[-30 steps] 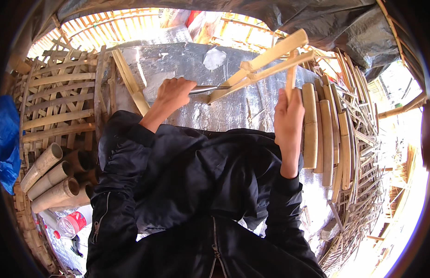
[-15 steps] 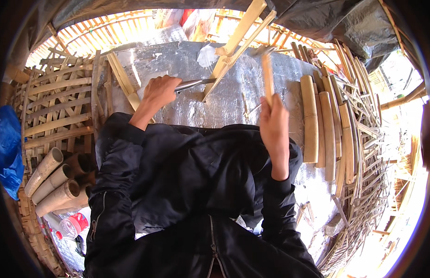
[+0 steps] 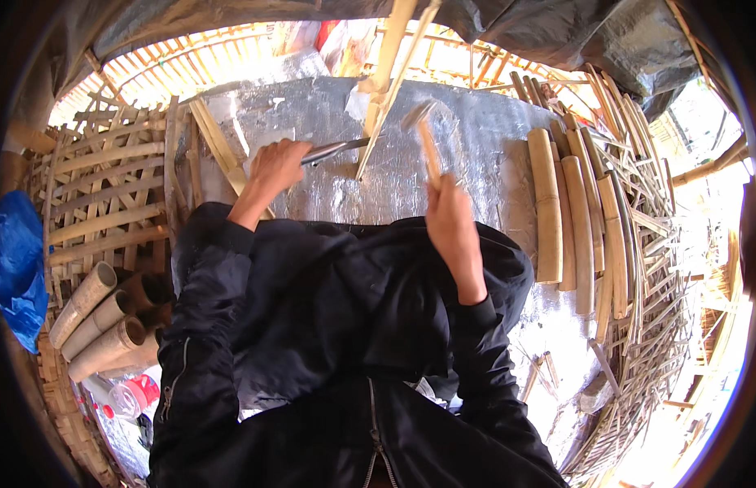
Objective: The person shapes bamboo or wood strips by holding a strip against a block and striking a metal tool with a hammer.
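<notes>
"Bamboo, pale and split – how will this stick [image 3: 386, 61] handle?"

"Light and stiff, I think, and quite easy to crack along the grain. Better to hold it near the far end, away from the knife [image 3: 336, 151]. It is ahead of the lap [image 3: 345, 301], over the silvery sheet [image 3: 488, 154]; the blade seems to touch it."

"And the fingers?"

"The left hand [image 3: 278, 167] grasps the knife, arm stretched forward; the right hand [image 3: 453, 207] is clenched around the hammer [image 3: 428, 148] – forearm leaning inward."
</notes>
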A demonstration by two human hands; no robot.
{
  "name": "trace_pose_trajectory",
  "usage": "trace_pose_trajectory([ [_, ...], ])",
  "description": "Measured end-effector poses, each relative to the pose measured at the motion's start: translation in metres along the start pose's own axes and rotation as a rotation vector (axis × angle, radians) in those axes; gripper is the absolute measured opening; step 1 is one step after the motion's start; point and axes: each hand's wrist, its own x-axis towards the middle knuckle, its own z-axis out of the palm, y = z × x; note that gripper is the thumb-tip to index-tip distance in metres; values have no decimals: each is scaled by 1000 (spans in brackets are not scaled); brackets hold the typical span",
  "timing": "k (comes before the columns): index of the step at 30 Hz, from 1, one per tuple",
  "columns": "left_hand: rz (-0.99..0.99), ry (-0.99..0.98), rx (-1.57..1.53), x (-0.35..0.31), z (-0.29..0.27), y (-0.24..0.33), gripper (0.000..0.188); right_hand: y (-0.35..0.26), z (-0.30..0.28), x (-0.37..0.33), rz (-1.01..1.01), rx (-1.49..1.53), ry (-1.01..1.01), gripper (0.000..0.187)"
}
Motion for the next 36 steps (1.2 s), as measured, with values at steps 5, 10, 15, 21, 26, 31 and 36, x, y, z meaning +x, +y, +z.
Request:
trace_pose_trajectory([
  [5, -1, -36, 12, 5, -3, 5, 34, -37, -8, 41, 112, 167, 326, 22],
  [10, -51, -102, -34, 8, -1, -5, 33, 26, 78, -29, -4, -31, -320, 20],
  [15, -40, -62, 2, 9, -3, -9, 32, -10, 23, -19, -7, -27, -197, 24],
  [21, -21, 12, 6, 0, 15, -23, 31, -70, -18, 45, 98, 219, 319, 20],
  [26, -22, -126, 17, 10, 6, 4, 30, 49, 83, -20, -67, -75, -131, 21],
  [31, -16, -84, 24, -4, 21, -14, 28, 4, 11, 3, -107, -32, -33, 19],
  [36, -41, -52, 42, 0, 15, -17, 32, -56, -19, 49, -3, 165, 180, 21],
])
